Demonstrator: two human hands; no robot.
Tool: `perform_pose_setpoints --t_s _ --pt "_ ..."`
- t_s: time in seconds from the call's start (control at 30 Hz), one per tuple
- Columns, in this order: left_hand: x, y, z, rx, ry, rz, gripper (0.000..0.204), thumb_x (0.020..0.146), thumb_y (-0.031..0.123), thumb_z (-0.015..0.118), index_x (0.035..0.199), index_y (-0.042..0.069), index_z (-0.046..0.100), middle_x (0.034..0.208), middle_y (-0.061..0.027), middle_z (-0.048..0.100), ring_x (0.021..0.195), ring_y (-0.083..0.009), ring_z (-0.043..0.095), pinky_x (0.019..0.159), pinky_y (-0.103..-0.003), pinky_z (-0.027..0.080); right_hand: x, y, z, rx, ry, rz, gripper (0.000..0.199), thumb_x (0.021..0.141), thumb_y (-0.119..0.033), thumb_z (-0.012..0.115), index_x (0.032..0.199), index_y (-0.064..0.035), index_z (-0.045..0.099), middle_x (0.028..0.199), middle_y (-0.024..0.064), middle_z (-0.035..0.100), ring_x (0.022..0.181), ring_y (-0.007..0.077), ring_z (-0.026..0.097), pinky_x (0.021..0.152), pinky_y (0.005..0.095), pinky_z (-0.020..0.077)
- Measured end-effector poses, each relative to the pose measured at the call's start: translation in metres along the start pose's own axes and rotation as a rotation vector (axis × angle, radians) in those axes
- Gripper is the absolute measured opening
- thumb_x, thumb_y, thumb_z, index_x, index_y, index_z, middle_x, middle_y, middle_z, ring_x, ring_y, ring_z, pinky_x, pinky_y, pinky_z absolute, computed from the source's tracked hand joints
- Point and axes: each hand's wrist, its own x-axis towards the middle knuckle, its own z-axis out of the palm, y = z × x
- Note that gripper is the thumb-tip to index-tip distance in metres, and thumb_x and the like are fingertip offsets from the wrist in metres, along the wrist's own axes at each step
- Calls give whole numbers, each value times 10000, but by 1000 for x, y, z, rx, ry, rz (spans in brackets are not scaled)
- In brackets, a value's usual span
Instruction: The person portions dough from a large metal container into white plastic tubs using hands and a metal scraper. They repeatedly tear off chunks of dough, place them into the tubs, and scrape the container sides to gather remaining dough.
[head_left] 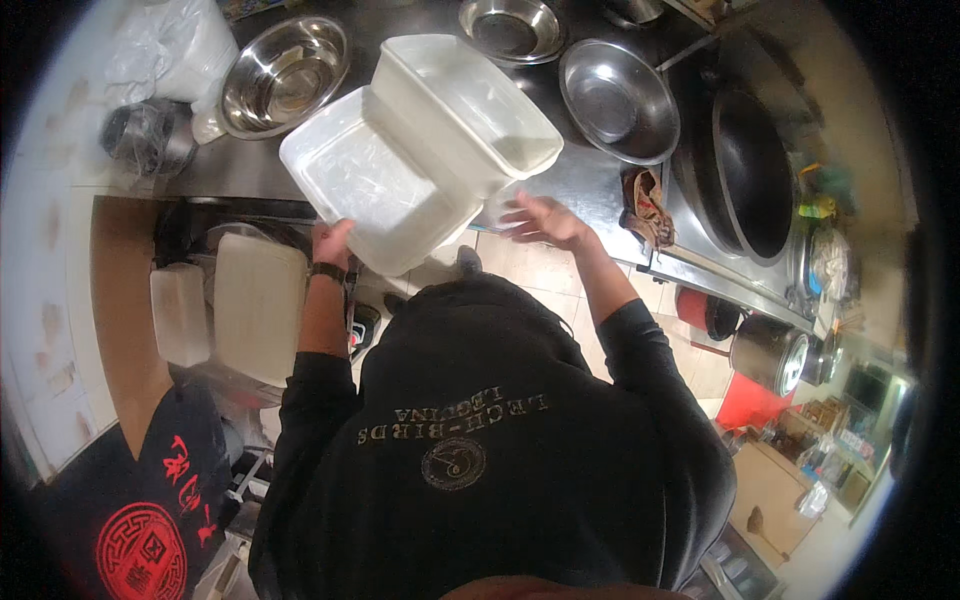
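My left hand (331, 243) is closed on the near left edge of a white rectangular plastic tub (375, 180), which tilts over the front of the steel counter (590, 190). The tub looks wet inside, with nothing lying in it. Directly behind it, touching or nearly so, a second deeper white tub (470, 105) sits on the counter. Beside the near right corner of the tubs is my right hand (545, 220), fingers spread and slightly blurred, with nothing in it.
Steel basins (285, 75) (512, 30) (620, 100) stand along the counter. A brown crumpled cloth (648, 207) lies by its front edge, next to a large black wok (750, 175). Pale rectangular containers (260, 305) stand low at the left. Metal pots (768, 352) are at the right.
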Motion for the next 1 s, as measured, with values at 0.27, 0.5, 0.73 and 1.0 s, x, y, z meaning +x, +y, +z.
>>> perform_pose_setpoints --t_s 0.27,0.5,0.73,1.0 --pt "-4 24 -75 -58 -205 -77 397 811 110 583 1182 -30 561 1135 -160 619 1004 -303 614 861 -434 516 128 90 -118 -505 405 -331 521 825 -303 652 1238 -21 506 1068 186 632 950 315 628 825 385 511" --pt "-6 50 -88 -20 -180 -151 335 735 22 606 1068 -17 607 980 -144 656 882 -308 651 784 -435 539 39 196 -148 -673 540 -495 262 810 -133 615 1055 -45 582 884 88 561 716 246 520 625 347 442" --pt "62 29 -5 109 -267 -119 268 841 135 625 1054 -27 617 1025 -152 651 913 -268 630 793 -394 515 -67 222 -75 58 622 -409 290 918 -178 575 1045 79 529 790 88 600 728 190 593 640 353 507" --pt "128 54 57 448 -97 116 552 809 210 724 1265 -21 518 1135 -158 637 1019 -250 618 888 -360 479 2 150 -14 66 475 -422 288 953 -133 529 1020 148 527 1034 254 613 961 342 622 896 408 530"
